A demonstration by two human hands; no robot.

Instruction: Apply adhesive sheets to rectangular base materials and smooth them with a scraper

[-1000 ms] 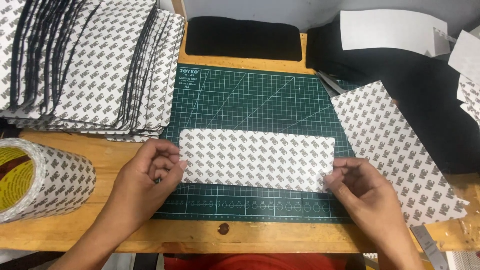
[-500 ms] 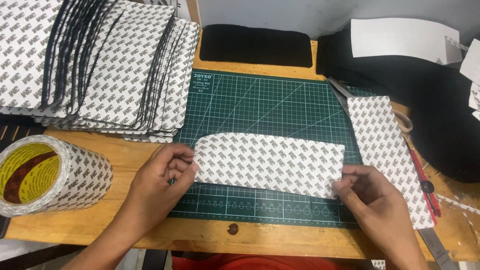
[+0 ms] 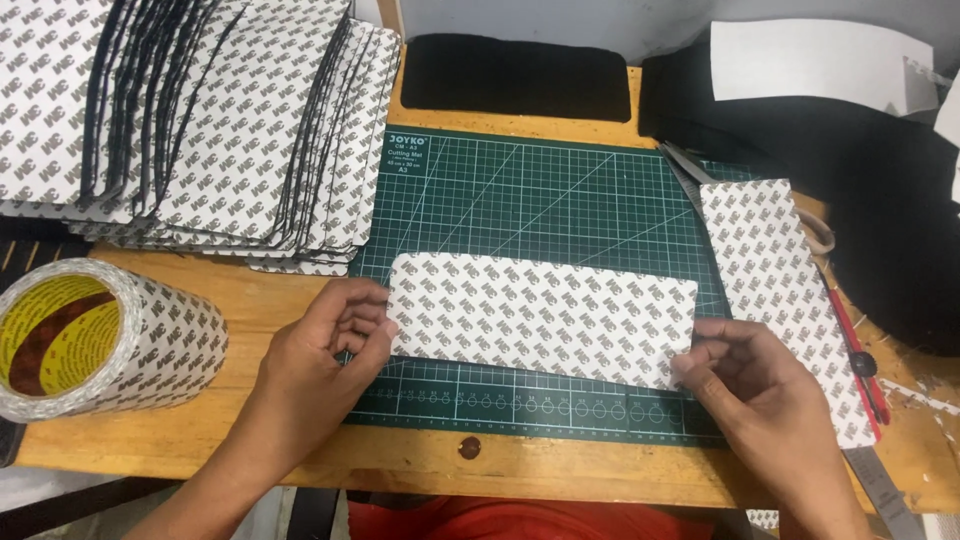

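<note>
My left hand (image 3: 325,345) pinches the left short edge of a rectangular patterned sheet (image 3: 545,315); my right hand (image 3: 755,385) pinches its lower right corner. The fingers of both hands are closed on the sheet. The sheet lies flat on the green cutting mat (image 3: 540,195), near the mat's front edge. A stack of similar sheets (image 3: 200,120) rests on the table (image 3: 270,290) to the left. A tape roll (image 3: 95,340) lies just beside my left hand. A second patterned strip (image 3: 785,290) lies at the mat's right edge.
</note>
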